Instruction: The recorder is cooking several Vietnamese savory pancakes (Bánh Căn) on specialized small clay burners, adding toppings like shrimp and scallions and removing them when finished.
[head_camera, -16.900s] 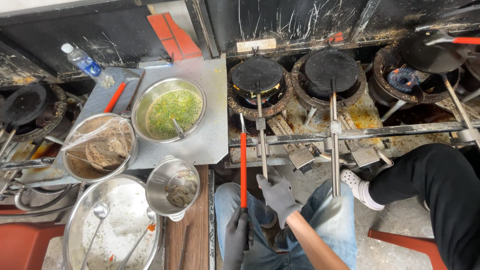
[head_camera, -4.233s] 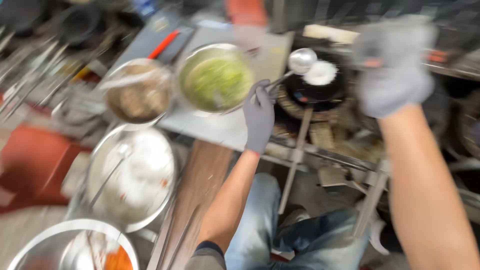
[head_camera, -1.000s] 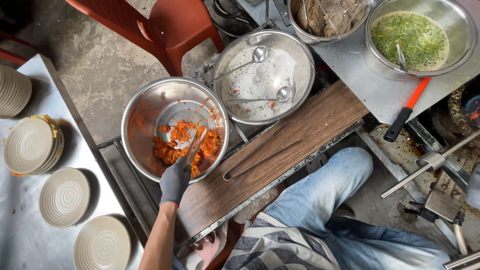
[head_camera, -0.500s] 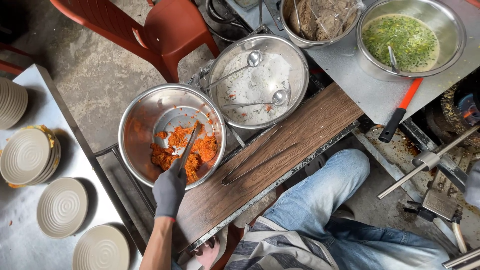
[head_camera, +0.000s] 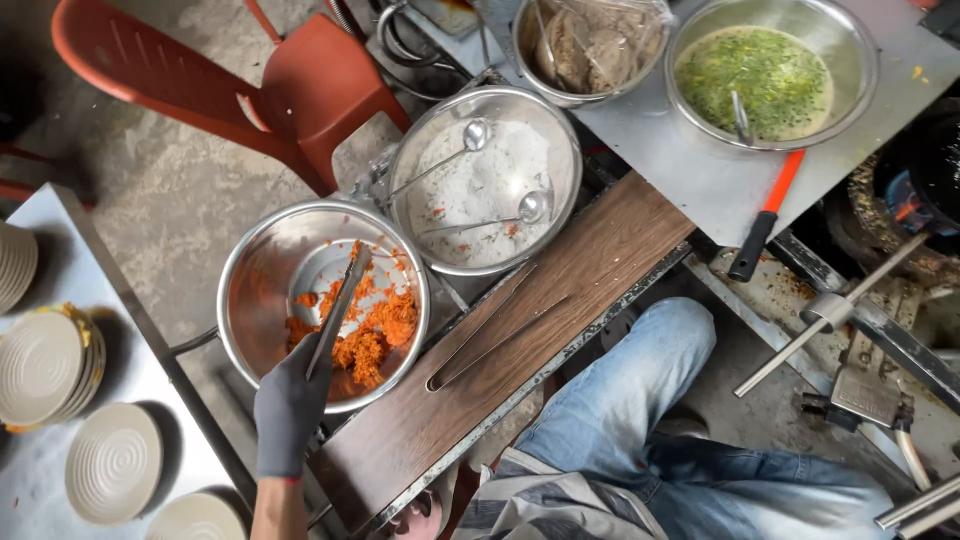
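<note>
Gloved left hand with fingers closed around metal tongs, tips resting in orange shredded filling inside a steel bowl; bowl mostly emptied. Right hand unseen.

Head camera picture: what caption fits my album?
Gloved left hand dips metal tongs into a steel bowl of shredded orange filling.

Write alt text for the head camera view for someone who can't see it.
A gloved left hand holds metal tongs in a steel bowl of orange shredded filling. Beside it sit a pan of white batter with two ladles, a wooden board and stacked plates.
</note>
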